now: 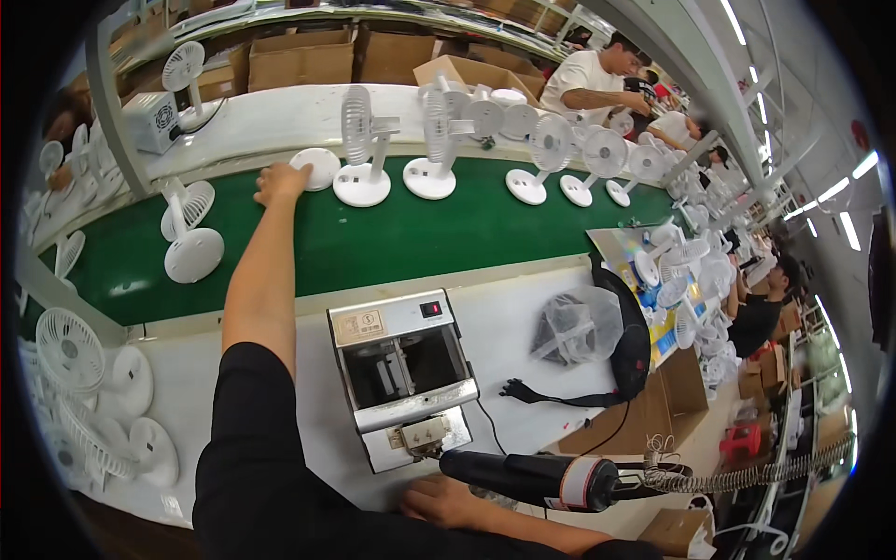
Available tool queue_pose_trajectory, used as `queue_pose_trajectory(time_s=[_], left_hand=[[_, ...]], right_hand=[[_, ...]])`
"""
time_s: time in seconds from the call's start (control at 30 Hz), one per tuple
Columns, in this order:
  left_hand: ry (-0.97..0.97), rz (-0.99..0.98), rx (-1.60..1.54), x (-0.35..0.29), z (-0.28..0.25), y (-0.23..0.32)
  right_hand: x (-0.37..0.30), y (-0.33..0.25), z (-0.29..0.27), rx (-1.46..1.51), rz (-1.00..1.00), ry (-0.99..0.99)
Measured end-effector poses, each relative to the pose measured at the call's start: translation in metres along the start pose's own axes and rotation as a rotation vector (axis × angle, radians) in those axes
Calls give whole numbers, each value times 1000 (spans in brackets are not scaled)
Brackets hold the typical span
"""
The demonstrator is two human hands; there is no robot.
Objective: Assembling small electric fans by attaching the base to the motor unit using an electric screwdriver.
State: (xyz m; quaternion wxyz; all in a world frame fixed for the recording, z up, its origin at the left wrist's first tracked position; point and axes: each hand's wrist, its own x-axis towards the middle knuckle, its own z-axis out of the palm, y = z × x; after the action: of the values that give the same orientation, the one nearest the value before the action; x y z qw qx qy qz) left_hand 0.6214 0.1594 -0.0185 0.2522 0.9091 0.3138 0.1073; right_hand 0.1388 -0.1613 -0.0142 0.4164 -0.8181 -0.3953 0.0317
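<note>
My left arm stretches across the green conveyor belt (411, 238), and my left hand (282, 183) closes at the edge of a round white fan base (317, 168) by the belt's far side. Just right of it, white desk fans (361, 187) stand upright. My right hand (446, 501) rests low on the worktable with curled fingers; what is under them is hidden. Above that hand hangs a black electric screwdriver (523, 474), its tip near the front outlet of a silver screw feeder (401, 373).
A fan (194, 255) lies on the belt at left, and more fans (70, 350) crowd the near left. Right of the feeder are a clear plastic bag (577, 327) and a black strap (633, 350). A coiled spring (765, 469) runs from the screwdriver. Co-workers (597, 79) sit beyond the belt.
</note>
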Motion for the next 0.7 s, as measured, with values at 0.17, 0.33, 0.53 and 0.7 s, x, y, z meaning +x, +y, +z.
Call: queue_pose_trajectory(time_s=[0.17,0.33,0.53,0.7], left_hand=[[80,210,-257,-4,-17,-11],[378,727,-54,-105,-100,-10],[902,1295,-16,-192,-160,-18],[909,1348,14,-214,-174,-27]], right_hand=[[3,1,-4,3,-38,12],[6,-2,-6,-35,-52,61],[2,7,-3,-114,-87,81],[2,10,-2,-150,-95,107]])
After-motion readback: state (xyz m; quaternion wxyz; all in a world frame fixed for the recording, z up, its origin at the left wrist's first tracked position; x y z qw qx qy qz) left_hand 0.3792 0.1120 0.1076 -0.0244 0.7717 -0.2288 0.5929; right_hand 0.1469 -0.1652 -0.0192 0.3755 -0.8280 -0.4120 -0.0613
